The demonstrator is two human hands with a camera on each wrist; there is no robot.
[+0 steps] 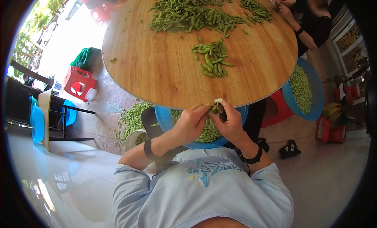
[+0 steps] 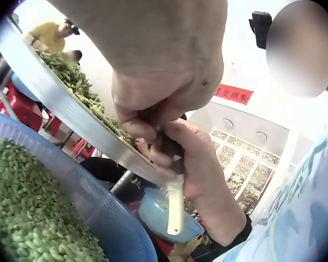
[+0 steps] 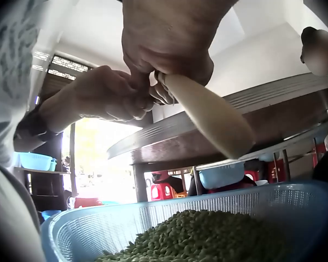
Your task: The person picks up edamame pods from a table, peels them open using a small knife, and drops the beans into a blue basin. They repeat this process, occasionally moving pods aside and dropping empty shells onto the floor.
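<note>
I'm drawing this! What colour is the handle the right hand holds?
Creamy white; the handle shows best in the right wrist view.

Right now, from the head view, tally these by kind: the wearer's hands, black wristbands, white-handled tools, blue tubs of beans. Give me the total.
Hands: 2 (left hand, right hand)
Wristbands: 2 (left band, right band)
Tool: 1
Bean tubs: 2 (tub below the hands, tub at picture right)
Total: 7
</note>
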